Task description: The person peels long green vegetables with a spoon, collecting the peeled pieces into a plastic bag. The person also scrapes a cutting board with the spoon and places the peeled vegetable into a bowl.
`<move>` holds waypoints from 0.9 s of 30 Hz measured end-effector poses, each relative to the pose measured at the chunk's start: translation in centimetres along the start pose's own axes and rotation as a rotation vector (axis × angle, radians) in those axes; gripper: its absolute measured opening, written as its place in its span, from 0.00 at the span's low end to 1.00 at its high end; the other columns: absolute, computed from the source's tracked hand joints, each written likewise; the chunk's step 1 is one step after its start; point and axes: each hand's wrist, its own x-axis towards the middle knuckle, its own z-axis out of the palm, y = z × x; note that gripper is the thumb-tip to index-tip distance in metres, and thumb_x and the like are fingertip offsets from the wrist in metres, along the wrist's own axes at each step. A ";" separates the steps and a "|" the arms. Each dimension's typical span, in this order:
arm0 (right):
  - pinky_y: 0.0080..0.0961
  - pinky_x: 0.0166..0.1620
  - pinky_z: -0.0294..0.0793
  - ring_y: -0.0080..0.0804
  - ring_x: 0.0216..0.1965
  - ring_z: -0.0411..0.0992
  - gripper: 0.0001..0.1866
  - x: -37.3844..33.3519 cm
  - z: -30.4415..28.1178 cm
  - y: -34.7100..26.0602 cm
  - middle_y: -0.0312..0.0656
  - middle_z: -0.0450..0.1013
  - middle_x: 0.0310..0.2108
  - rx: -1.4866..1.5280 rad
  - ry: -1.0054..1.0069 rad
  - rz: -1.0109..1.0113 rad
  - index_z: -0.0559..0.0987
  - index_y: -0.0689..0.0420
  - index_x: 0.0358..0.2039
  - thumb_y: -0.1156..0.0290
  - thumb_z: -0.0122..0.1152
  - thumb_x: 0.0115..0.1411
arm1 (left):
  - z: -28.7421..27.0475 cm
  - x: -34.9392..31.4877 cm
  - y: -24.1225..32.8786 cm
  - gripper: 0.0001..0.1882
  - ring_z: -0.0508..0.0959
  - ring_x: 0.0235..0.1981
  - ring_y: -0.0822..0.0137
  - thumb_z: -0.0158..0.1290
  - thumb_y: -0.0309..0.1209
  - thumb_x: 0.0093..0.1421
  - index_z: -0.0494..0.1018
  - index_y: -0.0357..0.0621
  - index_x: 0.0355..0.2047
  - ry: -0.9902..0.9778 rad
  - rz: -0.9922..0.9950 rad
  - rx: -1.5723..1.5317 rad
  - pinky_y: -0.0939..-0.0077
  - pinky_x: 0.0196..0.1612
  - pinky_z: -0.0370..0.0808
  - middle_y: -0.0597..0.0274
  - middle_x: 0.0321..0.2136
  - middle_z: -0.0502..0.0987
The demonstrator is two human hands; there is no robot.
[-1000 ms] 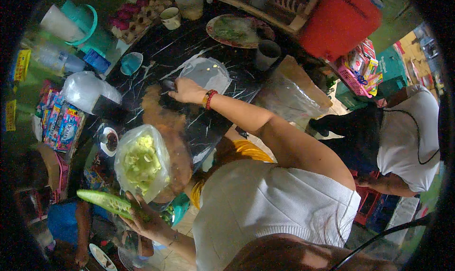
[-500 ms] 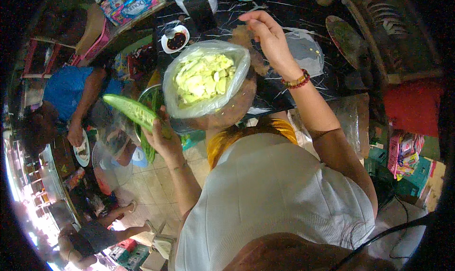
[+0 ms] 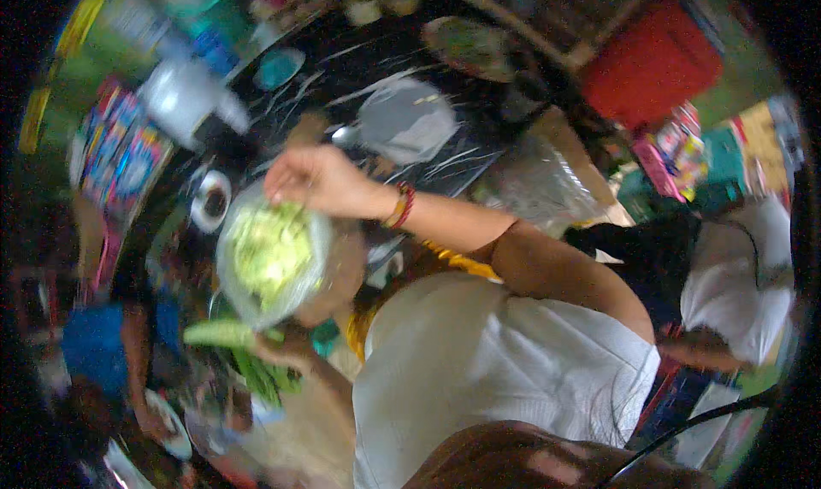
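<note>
My left hand (image 3: 280, 352) grips a long green cucumber (image 3: 214, 333), cut lengthwise with its pale flesh showing. Just above it stands a clear plastic bag (image 3: 320, 254) with its mouth spread wide, filled with pale green cucumber pieces (image 3: 272, 254). Over the far edge of that bag is my right hand (image 3: 318, 179), with a beaded bracelet at the wrist. Its fingers are curled together, and motion blur hides what they may hold. Long green vegetables (image 3: 265, 376) lie below the cucumber, partly behind my left hand.
A small white bowl of dark sauce (image 3: 211, 200) sits left of the bag. On the black marbled table (image 3: 359, 66) lie a grey round sheet (image 3: 406, 120) and a teal cup (image 3: 278, 68). A person in blue (image 3: 94, 339) is at left, another in white (image 3: 740, 279) at right.
The view has turned, shifting the bag and table leftward. My right hand has come from beyond the bag to over its edge. The cucumber stays in my left hand.
</note>
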 end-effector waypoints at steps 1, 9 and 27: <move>0.23 0.42 0.76 0.20 0.37 0.75 0.08 -0.3 -1.1 0.6 0.37 0.78 0.33 -0.004 0.054 -0.024 0.79 0.60 0.35 0.72 0.65 0.56 | 0.2 0.2 0.5 0.23 0.73 0.46 0.53 0.64 0.22 0.46 0.72 0.38 0.45 0.011 -0.033 -0.068 0.57 0.50 0.72 0.48 0.46 0.74; 0.38 0.55 0.69 0.57 0.50 0.70 0.21 -6.8 -21.3 5.4 0.61 0.70 0.48 -1.120 0.610 0.109 0.73 0.64 0.50 0.80 0.52 0.53 | 2.1 1.4 -1.6 0.30 0.69 0.53 0.52 0.50 0.40 0.58 0.59 0.35 0.57 0.129 0.229 0.152 0.54 0.56 0.66 0.45 0.54 0.65; 0.38 0.66 0.54 0.50 0.65 0.54 0.31 -5.2 -30.7 10.3 0.55 0.56 0.64 -1.255 0.386 0.510 0.60 0.62 0.63 0.80 0.42 0.55 | 1.8 -0.1 -2.7 0.27 0.73 0.51 0.53 0.45 0.39 0.64 0.60 0.40 0.60 -0.029 0.340 0.311 0.55 0.55 0.71 0.46 0.57 0.66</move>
